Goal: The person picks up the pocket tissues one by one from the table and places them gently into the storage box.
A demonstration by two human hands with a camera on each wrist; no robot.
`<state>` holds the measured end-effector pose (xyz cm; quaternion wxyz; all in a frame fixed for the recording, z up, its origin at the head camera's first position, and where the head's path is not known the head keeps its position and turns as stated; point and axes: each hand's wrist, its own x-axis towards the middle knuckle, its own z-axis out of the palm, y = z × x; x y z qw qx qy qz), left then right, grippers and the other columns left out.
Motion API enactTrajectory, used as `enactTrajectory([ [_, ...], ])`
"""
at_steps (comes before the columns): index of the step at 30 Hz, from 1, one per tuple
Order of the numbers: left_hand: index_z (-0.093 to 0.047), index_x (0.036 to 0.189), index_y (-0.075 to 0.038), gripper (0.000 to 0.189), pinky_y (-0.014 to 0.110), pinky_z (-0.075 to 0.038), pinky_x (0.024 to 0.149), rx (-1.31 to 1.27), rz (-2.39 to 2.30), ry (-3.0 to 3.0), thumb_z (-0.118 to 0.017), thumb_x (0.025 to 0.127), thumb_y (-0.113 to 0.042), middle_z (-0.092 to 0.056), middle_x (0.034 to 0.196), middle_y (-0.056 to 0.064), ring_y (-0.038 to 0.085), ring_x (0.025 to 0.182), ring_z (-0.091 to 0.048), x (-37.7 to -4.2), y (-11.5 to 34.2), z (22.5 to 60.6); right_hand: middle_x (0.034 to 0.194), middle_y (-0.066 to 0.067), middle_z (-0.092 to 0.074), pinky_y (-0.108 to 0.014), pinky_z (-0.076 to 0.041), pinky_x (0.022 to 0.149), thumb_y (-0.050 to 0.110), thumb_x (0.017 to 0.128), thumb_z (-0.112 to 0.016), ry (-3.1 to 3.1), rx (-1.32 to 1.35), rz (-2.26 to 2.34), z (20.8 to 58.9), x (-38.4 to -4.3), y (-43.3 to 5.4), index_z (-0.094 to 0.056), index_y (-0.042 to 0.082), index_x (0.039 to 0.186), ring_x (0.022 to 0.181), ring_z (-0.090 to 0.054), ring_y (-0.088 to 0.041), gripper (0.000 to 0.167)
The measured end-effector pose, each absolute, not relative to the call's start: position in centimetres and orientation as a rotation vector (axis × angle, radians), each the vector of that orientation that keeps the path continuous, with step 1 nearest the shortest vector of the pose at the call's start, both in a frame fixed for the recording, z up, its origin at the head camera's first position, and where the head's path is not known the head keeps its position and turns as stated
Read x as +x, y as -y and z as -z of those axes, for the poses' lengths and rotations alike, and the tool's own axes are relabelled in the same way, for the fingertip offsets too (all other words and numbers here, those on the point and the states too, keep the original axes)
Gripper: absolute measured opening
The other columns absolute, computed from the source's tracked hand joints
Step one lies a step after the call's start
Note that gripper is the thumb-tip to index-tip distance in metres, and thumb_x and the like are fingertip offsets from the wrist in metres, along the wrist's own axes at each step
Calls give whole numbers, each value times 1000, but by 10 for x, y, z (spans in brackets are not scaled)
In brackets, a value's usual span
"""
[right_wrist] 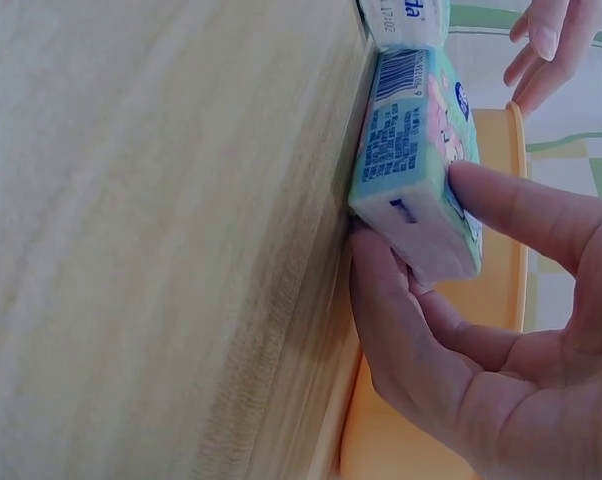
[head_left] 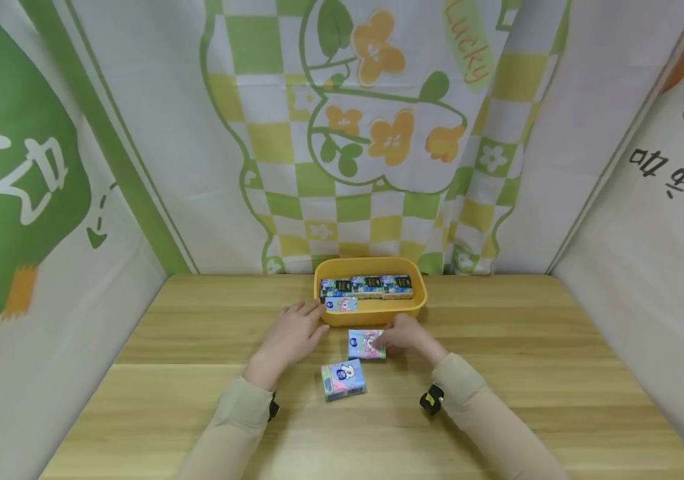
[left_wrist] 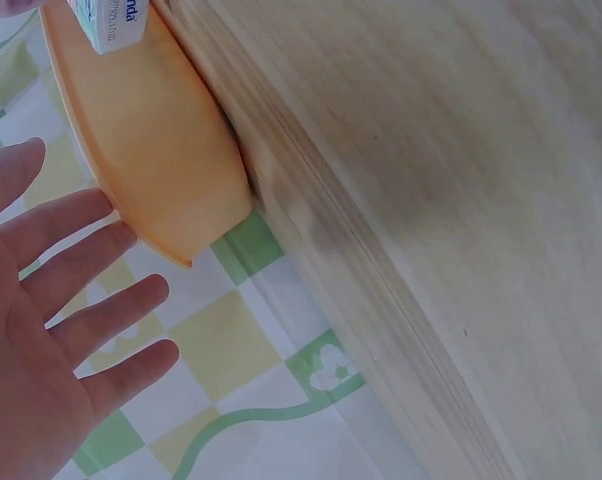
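Observation:
My right hand (head_left: 409,335) pinches a blue-and-pink tissue pack (head_left: 361,344) just in front of the yellow basket (head_left: 378,318). In the right wrist view, the thumb lies on the printed face of this pack (right_wrist: 396,140) and fingers are under its end. My left hand (head_left: 294,337) has its fingers extended to the basket's left front corner. The left wrist view shows that hand (left_wrist: 51,320) spread, with fingertips at the basket rim. Nearer me, a second tissue pack (head_left: 344,381) lies on the table. Inside the basket, a similar pink-and-blue pack (head_left: 342,305) sits at the front left.
Three dark blue floral packs (head_left: 369,287) stand in a row along the basket's back. The basket is at the rear edge of the wooden table (head_left: 510,373), against a checked curtain (head_left: 342,220). White printed fabric walls (head_left: 636,267) flank both sides.

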<state>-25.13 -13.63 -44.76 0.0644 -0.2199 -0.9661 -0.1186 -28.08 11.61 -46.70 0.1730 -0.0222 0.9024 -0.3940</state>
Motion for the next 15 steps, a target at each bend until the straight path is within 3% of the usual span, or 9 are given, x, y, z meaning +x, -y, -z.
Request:
enactTrajectory([
  [5,-48,139,-9,50,60,-33,107,-658,366,2915,-49,98,-37,-44,146,12,42,131,-41,-251,136,450,53,0,-59,-24,-49,50,21,72,-81,-2562,-88,1108,468,-280,-117,-50,15,51,50,-56,-11,37],
  [12,-49,138,-9,49,59,-36,105,-671,355,2878,-50,98,-35,-45,145,13,42,129,-44,-252,137,451,50,4,-48,-20,-37,46,22,76,-77,-2566,-134,1109,466,-280,-117,-48,15,51,47,-43,-8,39],
  [15,-49,138,-9,48,59,-36,105,-675,341,2872,-51,98,-35,-46,144,13,42,128,-44,-252,137,451,50,4,-49,-20,-38,48,23,78,-76,-2557,-154,1111,463,-279,-118,-49,15,52,48,-44,-8,38],
])
